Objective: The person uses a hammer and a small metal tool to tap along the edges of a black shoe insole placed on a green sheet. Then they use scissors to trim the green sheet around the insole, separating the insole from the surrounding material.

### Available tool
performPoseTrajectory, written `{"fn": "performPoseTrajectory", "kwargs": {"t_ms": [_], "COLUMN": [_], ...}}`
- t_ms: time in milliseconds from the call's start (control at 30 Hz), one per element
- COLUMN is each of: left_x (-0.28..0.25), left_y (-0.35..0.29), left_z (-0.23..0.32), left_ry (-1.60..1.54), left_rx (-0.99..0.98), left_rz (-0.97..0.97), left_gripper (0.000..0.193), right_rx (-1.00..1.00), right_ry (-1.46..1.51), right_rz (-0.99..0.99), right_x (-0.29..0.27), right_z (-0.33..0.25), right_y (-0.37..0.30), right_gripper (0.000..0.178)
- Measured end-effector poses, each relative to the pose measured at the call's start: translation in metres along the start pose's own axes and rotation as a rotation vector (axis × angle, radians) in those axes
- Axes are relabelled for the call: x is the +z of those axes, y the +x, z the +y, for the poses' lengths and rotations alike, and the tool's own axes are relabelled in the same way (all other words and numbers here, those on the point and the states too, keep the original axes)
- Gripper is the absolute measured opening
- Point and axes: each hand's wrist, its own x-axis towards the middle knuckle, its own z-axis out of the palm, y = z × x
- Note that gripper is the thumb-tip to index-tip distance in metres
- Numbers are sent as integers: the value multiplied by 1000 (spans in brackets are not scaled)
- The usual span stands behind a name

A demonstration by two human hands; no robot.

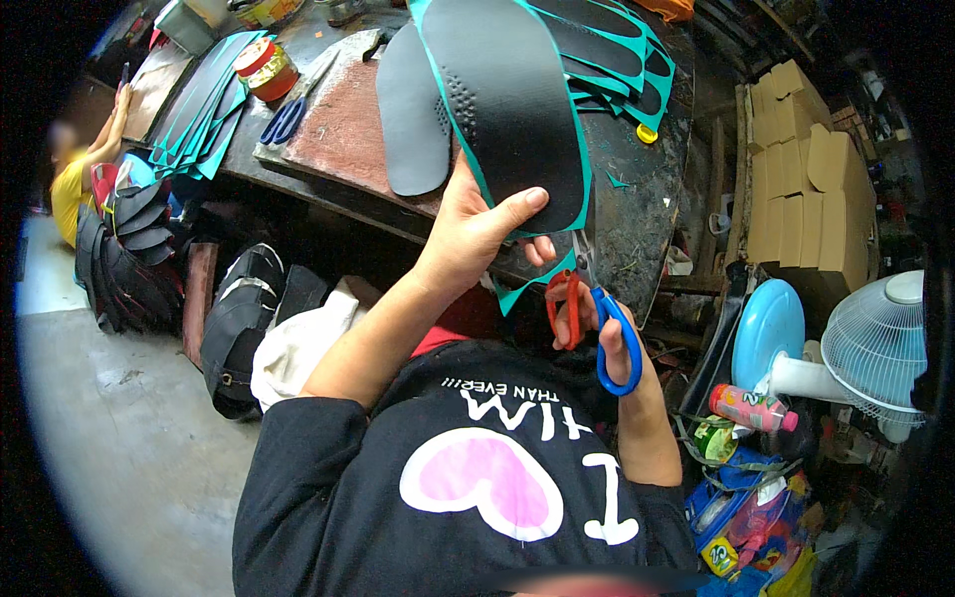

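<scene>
My left hand (476,221) grips the near end of a black insole (517,99) with a teal edge. Its thumb lies on the top face; the other fingers are mostly hidden underneath. My right hand (622,348) has its fingers through the red and blue handles of a pair of scissors (626,320). The blades are at the insole's near right edge, partly hidden by it. A teal offcut strip (524,289) hangs below the insole beside the scissors. Behind the held piece, a plain dark grey insole (406,119) lies on a worn reddish board (343,144).
Teal-edged black sheets lie stacked on the table (637,214), left (204,109) and right (607,45). Near the board are a red-lidded jar (266,70) and dark-blue-handled scissors (286,121). A fan (875,343) and cardboard boxes (811,179) stand right. Another person (72,194) is far left.
</scene>
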Motion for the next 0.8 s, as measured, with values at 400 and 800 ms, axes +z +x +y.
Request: {"fn": "performPoseTrajectory", "kwargs": {"t_ms": [400, 800], "left_x": [0, 1], "left_y": [-5, -9], "left_z": [-2, -5], "left_ry": [-63, -85], "left_rx": [-20, -48], "left_rz": [-28, -16], "left_gripper": [66, 67], "right_rx": [84, 166], "right_ry": [255, 212], "right_rz": [-41, -35], "right_x": [3, 0], "right_z": [-5, -8], "right_y": [-10, -13], "right_gripper": [96, 98]}}
